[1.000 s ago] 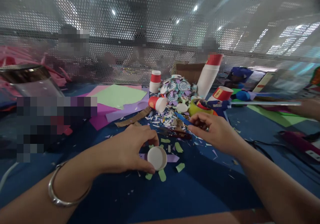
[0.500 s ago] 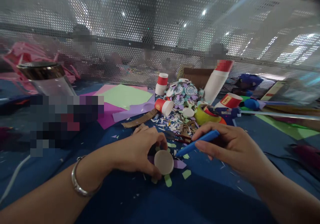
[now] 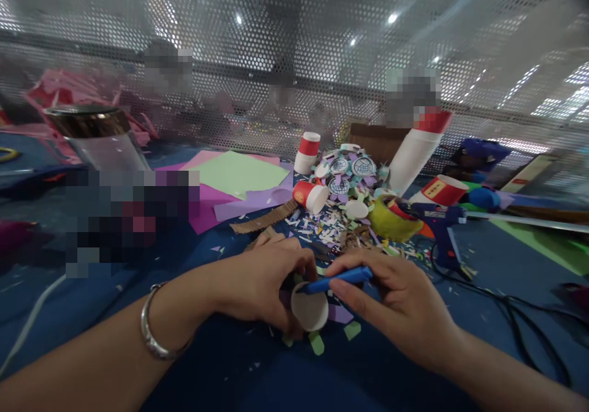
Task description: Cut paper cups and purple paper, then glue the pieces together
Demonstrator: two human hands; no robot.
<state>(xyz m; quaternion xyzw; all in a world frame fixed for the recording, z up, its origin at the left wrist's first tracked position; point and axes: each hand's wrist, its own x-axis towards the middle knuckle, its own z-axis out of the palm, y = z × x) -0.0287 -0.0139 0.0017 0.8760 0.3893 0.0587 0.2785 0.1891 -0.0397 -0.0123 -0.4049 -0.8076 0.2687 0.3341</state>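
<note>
My left hand [image 3: 264, 283], a silver bangle on its wrist, curls its fingers and thumb around the left edge of a round white paper disc [image 3: 311, 312]. Purple and green paper tabs [image 3: 316, 342] stick out from around the disc. My right hand [image 3: 398, 295] pinches a blue marker [image 3: 340, 280], whose tip lies at the disc's upper edge; whether it touches is too small to tell. Behind my hands lies a pile of decorated paper discs [image 3: 339, 165], several bearing dark grid drawings.
Paper scraps [image 3: 317, 231] litter the blue table. A tipped red-and-white paper cup [image 3: 311, 196], a yellow bowl-like piece [image 3: 394, 220] and a blue glue gun [image 3: 442, 231] with its cable stand beyond. Coloured sheets [image 3: 234, 174] and a clear jar [image 3: 108, 148] are to the left.
My right hand has moved left and down, bringing the marker's tip onto or over the disc's upper edge. My left hand keeps its hold. The view has shifted slightly.
</note>
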